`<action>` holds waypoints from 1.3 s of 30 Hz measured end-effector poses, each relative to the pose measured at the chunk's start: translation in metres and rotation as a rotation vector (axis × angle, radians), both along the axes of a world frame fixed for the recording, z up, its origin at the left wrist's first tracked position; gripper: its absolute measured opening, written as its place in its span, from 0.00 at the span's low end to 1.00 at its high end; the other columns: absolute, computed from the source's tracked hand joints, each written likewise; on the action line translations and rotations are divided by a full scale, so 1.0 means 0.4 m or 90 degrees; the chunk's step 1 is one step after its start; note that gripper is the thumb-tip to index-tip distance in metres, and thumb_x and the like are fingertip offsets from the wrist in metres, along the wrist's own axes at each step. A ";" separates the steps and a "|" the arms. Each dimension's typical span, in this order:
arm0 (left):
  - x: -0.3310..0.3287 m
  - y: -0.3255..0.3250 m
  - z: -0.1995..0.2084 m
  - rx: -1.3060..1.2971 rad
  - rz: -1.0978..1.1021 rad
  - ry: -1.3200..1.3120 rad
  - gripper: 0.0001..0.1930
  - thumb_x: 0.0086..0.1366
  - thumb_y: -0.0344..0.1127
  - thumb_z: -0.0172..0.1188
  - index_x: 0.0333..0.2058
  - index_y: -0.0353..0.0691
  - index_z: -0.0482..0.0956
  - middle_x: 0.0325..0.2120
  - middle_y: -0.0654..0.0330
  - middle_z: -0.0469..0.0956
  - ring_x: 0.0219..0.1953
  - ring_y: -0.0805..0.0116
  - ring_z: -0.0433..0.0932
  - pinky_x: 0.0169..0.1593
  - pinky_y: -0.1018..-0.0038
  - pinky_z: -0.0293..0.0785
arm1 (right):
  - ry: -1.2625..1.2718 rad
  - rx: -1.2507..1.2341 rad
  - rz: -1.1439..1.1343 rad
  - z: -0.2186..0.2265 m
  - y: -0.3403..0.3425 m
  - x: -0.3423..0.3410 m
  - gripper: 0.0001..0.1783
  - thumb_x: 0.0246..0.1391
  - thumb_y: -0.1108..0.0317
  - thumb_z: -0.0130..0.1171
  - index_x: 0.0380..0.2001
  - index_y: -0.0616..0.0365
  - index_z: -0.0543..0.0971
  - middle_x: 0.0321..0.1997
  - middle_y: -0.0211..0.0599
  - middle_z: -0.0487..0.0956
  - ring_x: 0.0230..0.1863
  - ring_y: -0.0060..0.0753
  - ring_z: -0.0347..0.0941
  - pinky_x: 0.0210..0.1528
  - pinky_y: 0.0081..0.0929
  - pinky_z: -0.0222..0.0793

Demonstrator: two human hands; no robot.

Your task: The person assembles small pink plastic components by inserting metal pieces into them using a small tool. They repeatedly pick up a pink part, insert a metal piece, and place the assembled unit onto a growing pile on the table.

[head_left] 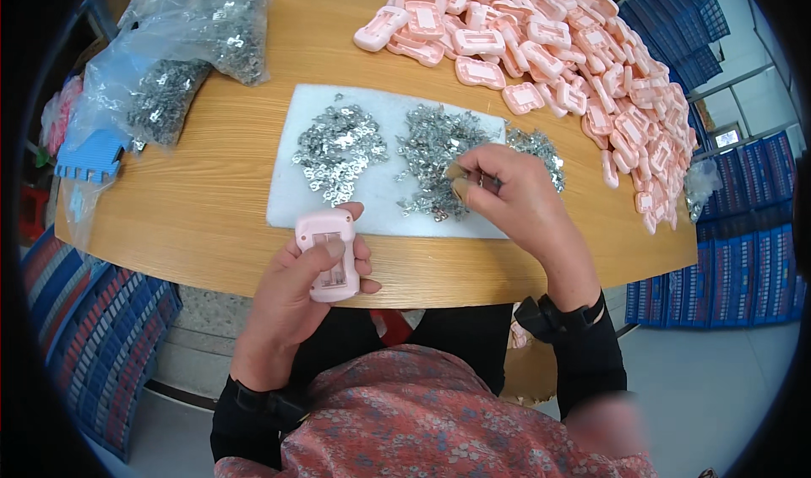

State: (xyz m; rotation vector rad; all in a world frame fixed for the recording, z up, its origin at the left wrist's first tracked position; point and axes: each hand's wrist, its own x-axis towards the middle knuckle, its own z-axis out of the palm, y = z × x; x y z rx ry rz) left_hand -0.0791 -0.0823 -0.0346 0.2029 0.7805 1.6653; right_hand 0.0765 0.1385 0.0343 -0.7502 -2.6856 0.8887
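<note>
My left hand [291,279] is wrapped round a pale pink plastic casing [314,225] with a rectangular recess, held upright at the table's near edge. The thumb presses into that recess. My right hand [515,191] is over the right-hand heap of small silvery metal pieces [435,144], its thumb and fingers drawn together in a pinch. Tan covers show on its fingertips. What lies between them is too small to make out. A second heap of metal pieces [340,149] is on the left of the white foam sheet [291,199] beneath both heaps.
A large pile of pink casings [549,35] spreads over the far right of the wooden table [211,199]. More metal pieces [538,150] lie beyond the foam's right edge. Clear bags of metal pieces [228,35] and a blue foam piece [89,154] are at the left. Blue racks [743,267] stand beside the table.
</note>
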 end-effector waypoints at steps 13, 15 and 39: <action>0.015 0.012 -0.005 -0.034 0.006 0.050 0.27 0.68 0.37 0.56 0.62 0.34 0.64 0.37 0.56 0.78 0.38 0.66 0.79 0.41 0.64 0.83 | 0.009 -0.026 -0.124 -0.070 -0.035 0.143 0.10 0.49 0.75 0.62 0.37 0.60 0.80 0.32 0.41 0.77 0.31 0.37 0.76 0.36 0.30 0.72; 0.017 0.014 -0.003 -0.036 0.013 0.052 0.27 0.67 0.37 0.56 0.62 0.34 0.64 0.36 0.56 0.78 0.37 0.65 0.79 0.40 0.64 0.83 | 0.054 0.000 -0.188 -0.089 -0.018 0.151 0.10 0.48 0.76 0.62 0.37 0.60 0.80 0.32 0.41 0.77 0.31 0.37 0.76 0.37 0.30 0.73; 0.019 0.023 -0.002 -0.055 0.021 0.071 0.29 0.64 0.38 0.59 0.61 0.33 0.64 0.35 0.56 0.77 0.35 0.66 0.79 0.39 0.65 0.83 | 0.062 0.004 -0.105 -0.119 -0.037 0.185 0.09 0.49 0.74 0.62 0.36 0.57 0.78 0.32 0.39 0.78 0.28 0.40 0.76 0.32 0.31 0.72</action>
